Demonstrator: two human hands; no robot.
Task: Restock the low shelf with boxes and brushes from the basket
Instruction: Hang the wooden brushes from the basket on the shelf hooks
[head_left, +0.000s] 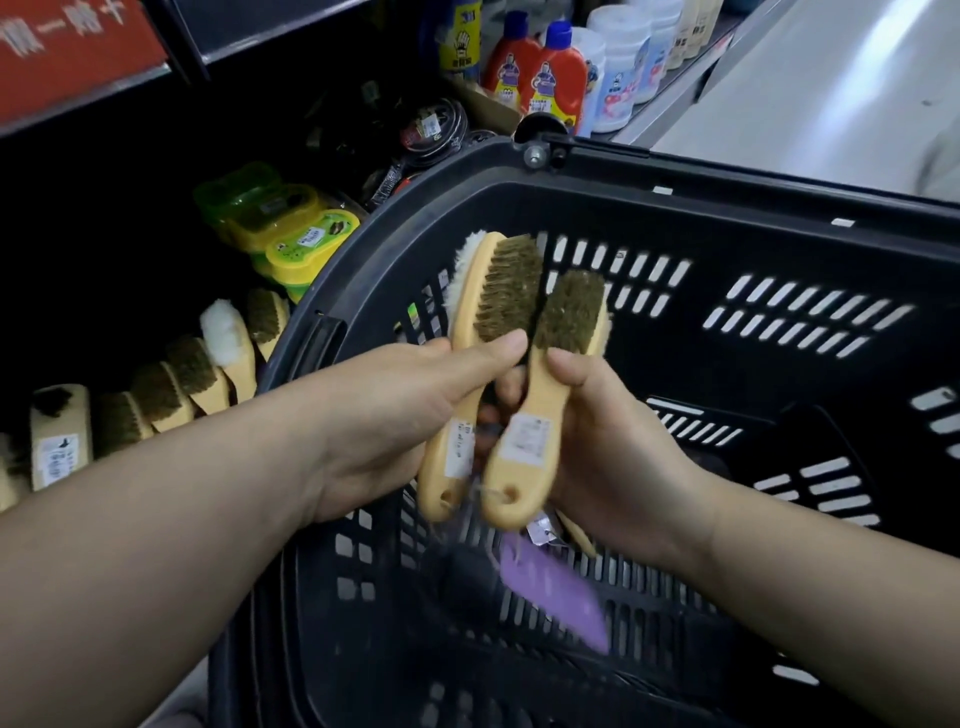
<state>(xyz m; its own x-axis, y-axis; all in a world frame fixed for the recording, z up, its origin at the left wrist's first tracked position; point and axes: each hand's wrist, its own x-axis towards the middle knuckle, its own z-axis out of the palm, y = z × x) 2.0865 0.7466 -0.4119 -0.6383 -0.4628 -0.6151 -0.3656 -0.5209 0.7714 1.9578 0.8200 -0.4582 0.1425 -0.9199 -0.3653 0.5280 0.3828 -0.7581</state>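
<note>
Above the black plastic basket (649, 171) I hold wooden-handled brushes with brown bristles. My left hand (400, 415) grips a brush (498, 291) with a white-bristled one (465, 265) behind it. My right hand (613, 441) grips a second brown-bristled brush (550, 384) by its handle, right beside the first. Both brushes carry white price labels. A purple item (556, 597) and a dark object lie on the basket floor. On the low shelf at the left stands a row of similar brushes (171, 389).
Yellow and green oval containers (291, 234) sit on the shelf behind the brush row. Red bottles with blue caps (540, 78) and white tubs (618, 67) stand further back. A red sign (67, 52) hangs at the upper left. Pale floor lies at the right.
</note>
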